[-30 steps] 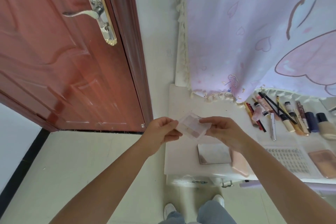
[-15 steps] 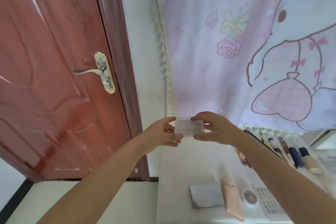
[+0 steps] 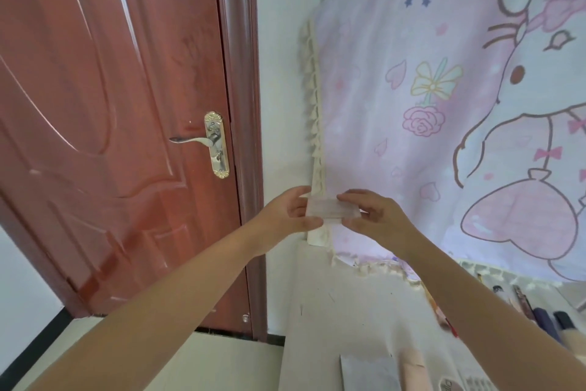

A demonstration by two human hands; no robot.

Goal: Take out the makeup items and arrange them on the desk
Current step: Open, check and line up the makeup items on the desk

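Against a pink cartoon curtain (image 3: pixel 444 105) above the white desk (image 3: pixel 348 311), left hand (image 3: pixel 290 216) and right hand (image 3: pixel 377 219) pinched a clear palette case (image 3: pixel 329 210) by its short ends, likely light, rigid, slick, and crack-prone.

Clear flat makeup case (image 3: pixel 329 210): small, translucent, rectangular; seen nearly edge-on, raised well above the white desk (image 3: pixel 348 311). Pencils and tubes (image 3: pixel 539 314): laid side by side on desk's far right.

Head camera looks forward (slightly downward) over desk (image 3: pixel 348 311).
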